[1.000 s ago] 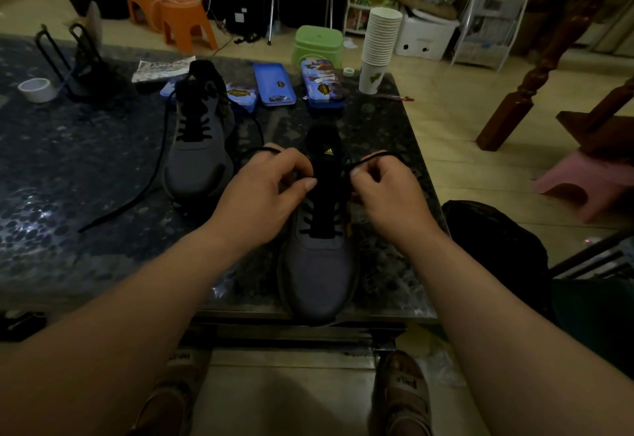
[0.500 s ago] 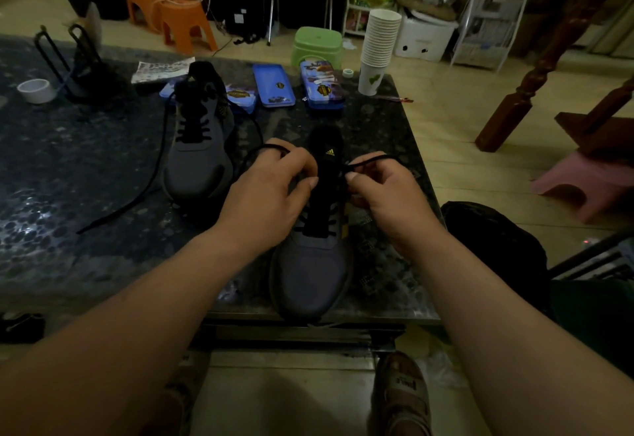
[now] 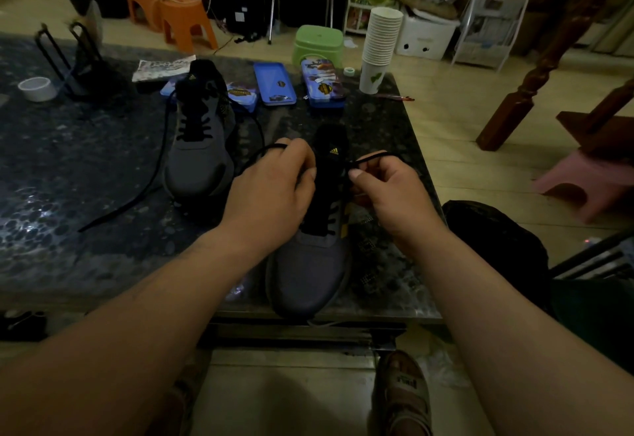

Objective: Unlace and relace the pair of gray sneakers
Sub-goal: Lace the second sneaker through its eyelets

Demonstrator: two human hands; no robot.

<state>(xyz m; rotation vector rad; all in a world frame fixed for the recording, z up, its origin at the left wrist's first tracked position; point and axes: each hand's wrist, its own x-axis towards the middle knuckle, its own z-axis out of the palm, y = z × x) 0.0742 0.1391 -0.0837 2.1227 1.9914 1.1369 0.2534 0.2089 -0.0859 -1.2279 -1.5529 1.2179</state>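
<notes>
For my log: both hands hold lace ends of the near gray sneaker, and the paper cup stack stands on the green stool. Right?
No. The head view shows the paper cup stack standing on the table. The left hand and right hand do hold the lace ends.

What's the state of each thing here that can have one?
Near gray fabric sneaker: laced, no bow yet.
Left hand: grips one black lace end.
Right hand: pinches the other lace end.
Far gray sneaker: untied, long black lace trailing.
White paper cup stack: upright.

Near gray sneaker (image 3: 308, 274): black lace (image 3: 368, 157) ends raised; far sneaker (image 3: 199, 161) behind, left.
</notes>
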